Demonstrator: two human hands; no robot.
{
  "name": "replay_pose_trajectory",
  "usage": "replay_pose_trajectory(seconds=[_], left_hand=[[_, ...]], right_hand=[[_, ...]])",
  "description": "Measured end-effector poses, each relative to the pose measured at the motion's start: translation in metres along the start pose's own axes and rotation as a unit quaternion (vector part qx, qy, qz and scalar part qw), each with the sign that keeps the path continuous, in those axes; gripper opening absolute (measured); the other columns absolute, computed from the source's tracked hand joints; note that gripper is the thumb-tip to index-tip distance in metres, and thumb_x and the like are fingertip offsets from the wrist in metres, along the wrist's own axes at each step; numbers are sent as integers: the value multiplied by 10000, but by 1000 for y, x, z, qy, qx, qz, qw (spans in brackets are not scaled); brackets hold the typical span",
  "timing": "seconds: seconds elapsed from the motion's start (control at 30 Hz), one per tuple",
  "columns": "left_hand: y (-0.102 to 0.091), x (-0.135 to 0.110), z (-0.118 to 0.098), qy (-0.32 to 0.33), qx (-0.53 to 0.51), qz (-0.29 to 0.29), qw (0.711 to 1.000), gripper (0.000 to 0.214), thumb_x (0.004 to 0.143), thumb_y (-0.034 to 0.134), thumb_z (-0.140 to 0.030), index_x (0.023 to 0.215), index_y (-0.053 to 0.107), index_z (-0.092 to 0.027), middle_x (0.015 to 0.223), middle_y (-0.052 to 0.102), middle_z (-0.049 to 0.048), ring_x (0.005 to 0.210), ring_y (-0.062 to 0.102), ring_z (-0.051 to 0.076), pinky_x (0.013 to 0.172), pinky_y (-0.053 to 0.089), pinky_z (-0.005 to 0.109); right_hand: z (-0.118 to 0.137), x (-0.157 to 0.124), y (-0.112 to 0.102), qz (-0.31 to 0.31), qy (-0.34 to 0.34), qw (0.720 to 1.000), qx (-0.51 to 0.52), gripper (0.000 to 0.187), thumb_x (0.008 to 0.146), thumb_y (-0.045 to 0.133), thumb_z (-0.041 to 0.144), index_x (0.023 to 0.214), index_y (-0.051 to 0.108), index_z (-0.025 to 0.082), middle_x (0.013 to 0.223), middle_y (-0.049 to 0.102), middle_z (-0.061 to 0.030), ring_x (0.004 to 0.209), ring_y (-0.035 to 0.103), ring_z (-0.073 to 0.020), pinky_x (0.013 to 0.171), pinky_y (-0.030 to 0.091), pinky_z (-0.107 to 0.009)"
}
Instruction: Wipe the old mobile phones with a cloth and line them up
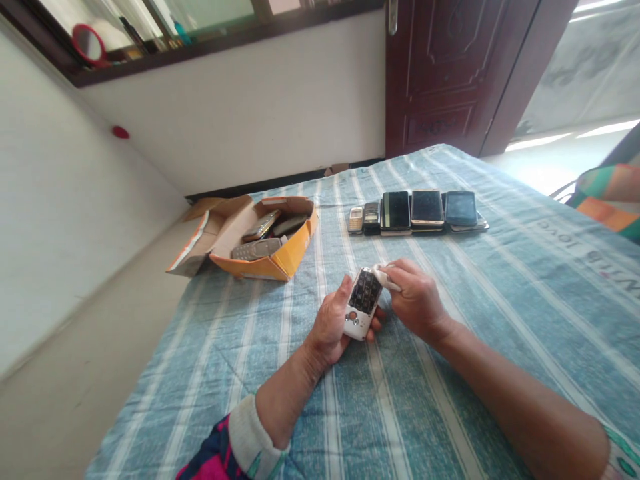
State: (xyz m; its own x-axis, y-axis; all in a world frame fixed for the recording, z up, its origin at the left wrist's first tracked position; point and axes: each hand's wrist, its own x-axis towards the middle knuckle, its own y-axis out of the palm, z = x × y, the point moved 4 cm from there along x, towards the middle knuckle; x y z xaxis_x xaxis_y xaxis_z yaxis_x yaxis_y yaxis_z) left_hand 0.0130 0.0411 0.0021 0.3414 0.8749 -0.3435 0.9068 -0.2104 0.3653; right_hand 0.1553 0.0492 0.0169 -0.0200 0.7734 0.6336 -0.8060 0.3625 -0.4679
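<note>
My left hand (333, 323) grips a small white phone (363, 303) with a dark keypad, held upright above the striped cloth. Against the phone's top edge my right hand (415, 300) presses a small white wipe or cloth (386, 275), fingers pinched around it. Both hands hover over the middle of the table.
An open orange cardboard box (280, 263) with several old phones lies at the left. A row of several phones (417, 212) lines the far side of the blue striped tablecloth (500, 313). A dark wooden door (450, 73) stands behind; colourful fabric (607, 197) shows at the right edge.
</note>
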Motion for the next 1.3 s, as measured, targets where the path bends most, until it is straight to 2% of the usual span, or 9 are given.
replay_pose_trajectory(seconds=[0.2,0.53,0.63,0.73,0.8,0.87,1.03,1.2,1.3], left_hand=[[-3,2,-1,-4,-38,-10,999,379,918,468,-415,915,623,-70,722,709,142,537,669,188,435,532,249],[-5,8,-3,-2,-111,-47,993,319,927,474,-342,1026,633,-84,874,725,152,754,712,239,545,576,294],[-8,12,-4,8,-156,-80,985,291,915,509,-336,1013,640,-95,838,728,114,696,703,193,584,577,276],[-10,15,-3,17,-189,-105,976,276,903,535,-341,949,652,-96,757,718,74,594,670,140,571,560,229],[-10,17,-3,21,-199,-103,974,278,896,545,-336,926,656,-83,743,713,75,598,668,137,595,561,223],[-11,18,-4,23,-206,-99,973,281,899,539,-328,928,655,-74,775,716,95,669,690,161,665,573,250],[-14,19,-10,24,-217,-122,968,365,923,487,-380,942,649,-54,886,718,154,824,706,216,777,571,319],[-12,20,-9,50,-192,-77,977,362,918,496,-381,884,671,-66,806,718,120,697,688,165,661,559,244],[-10,20,-6,65,-171,-70,981,329,901,531,-372,872,675,-77,784,719,103,667,679,150,612,540,216]], right_hand=[[-1,-2,1,11,62,998,13,205,831,529,110,693,666,173,681,574,-10,604,520,-116,563,394,-230],[2,0,-6,-20,58,998,14,164,829,551,119,759,689,172,698,589,-15,627,541,-129,593,421,-250],[9,-3,-4,-23,8,999,22,203,847,501,93,875,688,167,802,624,-48,725,580,-155,656,473,-275],[27,-11,7,16,-97,995,11,283,873,408,57,957,666,137,893,627,-103,874,577,-201,750,506,-328],[39,-18,16,49,-151,987,-16,286,880,383,53,885,662,118,862,611,-122,911,553,-229,784,505,-361],[50,-25,23,77,-176,981,-39,298,883,372,59,784,645,126,798,586,-114,850,529,-230,748,503,-363],[61,-32,28,113,-203,970,-78,344,912,344,96,692,602,152,716,539,-81,692,464,-199,587,455,-319],[45,-18,15,51,-173,981,-75,279,917,378,81,844,642,131,811,576,-102,848,533,-220,710,494,-335],[46,-16,14,35,-167,982,-74,272,921,376,70,918,644,117,849,587,-113,917,545,-231,770,502,-356]])
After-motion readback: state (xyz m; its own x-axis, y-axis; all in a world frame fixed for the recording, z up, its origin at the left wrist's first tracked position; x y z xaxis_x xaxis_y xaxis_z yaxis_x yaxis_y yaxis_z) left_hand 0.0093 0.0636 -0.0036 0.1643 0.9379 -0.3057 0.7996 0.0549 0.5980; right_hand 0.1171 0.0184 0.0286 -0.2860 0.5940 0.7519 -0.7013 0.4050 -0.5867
